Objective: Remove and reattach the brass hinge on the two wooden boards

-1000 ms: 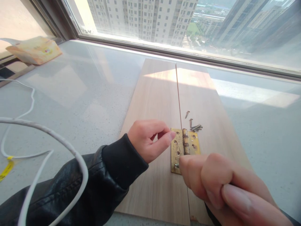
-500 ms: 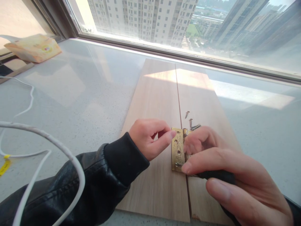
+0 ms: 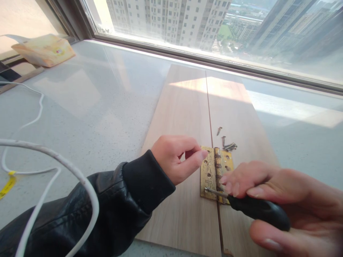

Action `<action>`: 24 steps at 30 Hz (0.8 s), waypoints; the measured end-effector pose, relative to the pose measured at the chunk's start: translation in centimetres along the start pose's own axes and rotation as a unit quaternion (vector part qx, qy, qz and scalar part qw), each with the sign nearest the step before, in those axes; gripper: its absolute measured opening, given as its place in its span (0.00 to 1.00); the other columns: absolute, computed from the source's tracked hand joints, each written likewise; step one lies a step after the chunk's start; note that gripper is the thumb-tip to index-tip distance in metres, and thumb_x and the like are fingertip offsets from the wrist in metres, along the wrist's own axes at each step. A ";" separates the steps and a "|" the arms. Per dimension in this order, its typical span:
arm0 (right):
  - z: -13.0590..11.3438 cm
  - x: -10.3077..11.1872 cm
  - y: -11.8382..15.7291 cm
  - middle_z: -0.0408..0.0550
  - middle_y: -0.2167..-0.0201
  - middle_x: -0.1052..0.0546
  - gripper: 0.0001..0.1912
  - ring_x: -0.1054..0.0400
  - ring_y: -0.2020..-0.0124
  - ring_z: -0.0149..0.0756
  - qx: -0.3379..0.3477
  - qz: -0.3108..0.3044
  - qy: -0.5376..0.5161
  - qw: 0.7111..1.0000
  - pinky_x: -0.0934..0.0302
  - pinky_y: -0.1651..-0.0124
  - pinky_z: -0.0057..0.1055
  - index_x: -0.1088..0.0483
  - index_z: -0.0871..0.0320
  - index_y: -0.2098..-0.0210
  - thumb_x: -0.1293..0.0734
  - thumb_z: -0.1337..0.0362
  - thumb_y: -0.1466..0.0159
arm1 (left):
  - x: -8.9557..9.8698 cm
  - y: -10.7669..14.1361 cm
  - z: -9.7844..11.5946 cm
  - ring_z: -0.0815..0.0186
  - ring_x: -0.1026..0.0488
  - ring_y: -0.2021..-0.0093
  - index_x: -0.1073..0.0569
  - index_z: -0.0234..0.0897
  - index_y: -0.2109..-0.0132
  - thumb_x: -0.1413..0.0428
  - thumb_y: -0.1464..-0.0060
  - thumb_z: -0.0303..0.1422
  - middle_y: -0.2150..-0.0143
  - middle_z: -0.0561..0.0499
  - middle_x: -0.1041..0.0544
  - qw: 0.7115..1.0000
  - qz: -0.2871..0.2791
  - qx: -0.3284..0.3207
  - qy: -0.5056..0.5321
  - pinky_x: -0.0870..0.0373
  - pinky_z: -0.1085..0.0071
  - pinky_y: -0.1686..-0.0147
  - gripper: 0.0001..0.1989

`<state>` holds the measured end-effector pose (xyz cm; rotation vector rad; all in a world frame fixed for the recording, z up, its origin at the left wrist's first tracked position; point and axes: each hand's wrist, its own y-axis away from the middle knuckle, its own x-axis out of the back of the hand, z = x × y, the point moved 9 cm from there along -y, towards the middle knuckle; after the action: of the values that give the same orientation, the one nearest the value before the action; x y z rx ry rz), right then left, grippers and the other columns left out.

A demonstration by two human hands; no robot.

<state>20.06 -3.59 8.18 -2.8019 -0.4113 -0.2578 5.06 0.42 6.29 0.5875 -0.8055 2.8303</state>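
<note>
My left hand (image 3: 180,157) is curled, with thumb and forefinger pressed on the upper left corner of a worn brass hinge (image 3: 211,167). The hinge lies unfolded across the seam between two pale wooden boards (image 3: 177,214). My right hand (image 3: 284,203) grips a black-handled screwdriver (image 3: 259,210), held low and pointing left. Its shaft crosses the hinge, and the tip meets a screw (image 3: 206,190) in the lowest hole of the left leaf. Several loose screws (image 3: 229,146) lie on the right board just above the hinge. The right leaf's lower part is partly hidden by my right fingers.
A white cable (image 3: 89,192) with a yellow tag (image 3: 8,186) loops at the left, in front of my sleeve. A tissue pack (image 3: 48,50) stands in the far left corner on the speckled sill (image 3: 120,114). The window frame (image 3: 166,53) runs behind the boards.
My right hand has drawn back to the right and its grip has changed, uncovering the hinge's right leaf and the screwdriver shaft. My left hand stays at the hinge; the whole view has shifted slightly.
</note>
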 end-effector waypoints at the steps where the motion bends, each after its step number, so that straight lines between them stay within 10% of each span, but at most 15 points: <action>1: 0.0 0.0 0.0 0.44 0.69 0.21 0.16 0.24 0.67 0.39 0.007 -0.008 -0.009 1.000 0.26 0.63 0.32 0.25 0.48 0.62 0.23 0.62 0.49 | 0.0 0.0 0.0 0.78 0.44 0.82 0.28 0.32 0.76 0.44 0.46 0.28 0.83 0.59 0.36 1.000 -0.001 -0.001 0.000 0.45 0.79 0.81 0.11; 12: 0.4 -2.0 -0.9 0.43 0.75 0.21 0.17 0.26 0.75 0.36 0.028 -0.117 -0.109 0.987 0.25 0.62 0.39 0.26 0.51 0.60 0.26 0.56 0.48 | -0.1 0.1 0.1 0.78 0.44 0.82 0.28 0.32 0.76 0.45 0.46 0.27 0.83 0.59 0.36 1.000 -0.003 0.000 0.009 0.44 0.79 0.80 0.11; 24: 0.7 -1.0 -0.6 0.42 0.72 0.23 0.14 0.28 0.71 0.33 0.025 -0.004 -0.116 0.993 0.28 0.57 0.38 0.24 0.48 0.64 0.25 0.54 0.50 | 0.0 0.0 0.1 0.77 0.44 0.82 0.29 0.33 0.76 0.45 0.46 0.27 0.83 0.59 0.36 1.000 -0.004 -0.003 0.002 0.44 0.79 0.80 0.11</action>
<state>19.04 -3.08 7.49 -2.7907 -0.4743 0.0768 5.10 0.35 6.32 0.5827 -0.8089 2.8200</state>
